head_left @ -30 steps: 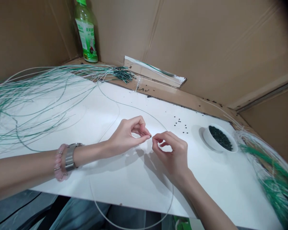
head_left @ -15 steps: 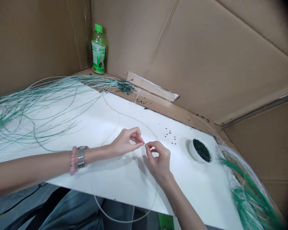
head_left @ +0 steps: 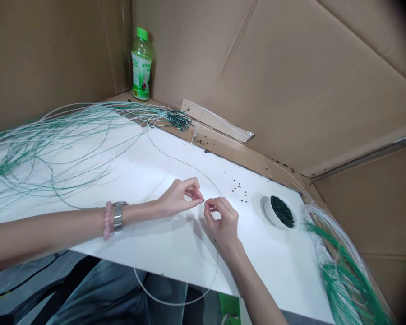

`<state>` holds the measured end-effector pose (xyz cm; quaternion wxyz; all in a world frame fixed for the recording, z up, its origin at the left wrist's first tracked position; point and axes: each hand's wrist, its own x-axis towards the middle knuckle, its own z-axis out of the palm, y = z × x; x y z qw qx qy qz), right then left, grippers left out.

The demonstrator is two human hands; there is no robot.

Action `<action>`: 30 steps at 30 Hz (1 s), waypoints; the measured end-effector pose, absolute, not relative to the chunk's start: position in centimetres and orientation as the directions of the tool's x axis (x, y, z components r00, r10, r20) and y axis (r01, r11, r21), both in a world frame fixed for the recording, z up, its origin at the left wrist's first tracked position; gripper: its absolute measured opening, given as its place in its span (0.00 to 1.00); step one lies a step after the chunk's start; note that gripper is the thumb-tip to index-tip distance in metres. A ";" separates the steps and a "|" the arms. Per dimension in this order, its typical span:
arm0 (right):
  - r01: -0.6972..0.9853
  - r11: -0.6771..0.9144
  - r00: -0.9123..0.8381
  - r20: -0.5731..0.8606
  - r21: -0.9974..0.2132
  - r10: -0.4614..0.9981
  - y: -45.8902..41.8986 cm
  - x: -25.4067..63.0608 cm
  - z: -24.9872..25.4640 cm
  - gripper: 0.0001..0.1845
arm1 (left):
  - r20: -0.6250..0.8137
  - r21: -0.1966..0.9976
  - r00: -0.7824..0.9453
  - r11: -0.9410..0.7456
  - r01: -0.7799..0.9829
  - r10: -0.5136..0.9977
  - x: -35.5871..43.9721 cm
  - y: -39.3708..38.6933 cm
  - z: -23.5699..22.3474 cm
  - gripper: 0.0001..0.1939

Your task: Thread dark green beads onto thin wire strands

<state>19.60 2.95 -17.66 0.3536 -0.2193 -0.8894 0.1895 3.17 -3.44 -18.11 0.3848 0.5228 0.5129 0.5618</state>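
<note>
My left hand [head_left: 181, 198] is closed in a pinch, thumb against forefinger, with a tiny dark bead at the tips. Facing it almost tip to tip, my right hand [head_left: 223, 221] pinches a thin pale cord, whose end is too small to make out. The cord [head_left: 171, 304] hangs in a loop below the table's front edge. Another stretch of thin line curves from behind my right hand to the back of the table. A white bowl [head_left: 269, 212] of dark green beads [head_left: 282, 211] stands to the right of my right hand.
Several loose beads [head_left: 239, 186] lie on the white table [head_left: 176, 253]. Bundles of green and white cords spread at left [head_left: 54, 149] and right [head_left: 348, 271]. A green bottle [head_left: 141, 67] stands in the back corner, against cardboard walls [head_left: 291, 81]. A cardboard strip [head_left: 219, 123] lies behind.
Both hands stay pinched close together, with the fingertips slightly farther apart than before. The view has shifted a little; the bottle and bowl have not otherwise moved.
</note>
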 end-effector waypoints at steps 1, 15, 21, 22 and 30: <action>0.259 0.832 -0.655 0.544 -0.490 0.524 2.9 19.6 -17.7 0.08 | 0.191 0.979 -0.157 -0.176 0.105 0.969 3.2 -3.4 -18.1 0.11; 0.244 0.735 -0.656 0.451 -0.632 0.606 3.2 19.7 -17.4 0.08 | 0.203 0.974 -0.134 -0.186 0.132 0.970 2.9 -3.5 -18.2 0.12; 0.269 0.589 -0.568 0.368 -0.762 0.736 3.2 19.5 -17.2 0.04 | 0.174 0.980 -0.162 -0.156 0.122 0.971 2.9 -3.3 -18.2 0.13; 0.267 0.579 -0.562 0.363 -0.771 0.743 3.2 19.4 -17.2 0.04 | 0.179 0.980 -0.164 -0.160 0.122 0.970 2.8 -3.3 -18.1 0.13; 0.240 0.575 -0.556 0.375 -0.782 0.742 3.4 19.5 -17.2 0.04 | 0.203 0.977 -0.137 -0.191 0.097 0.969 3.0 -3.3 -18.0 0.11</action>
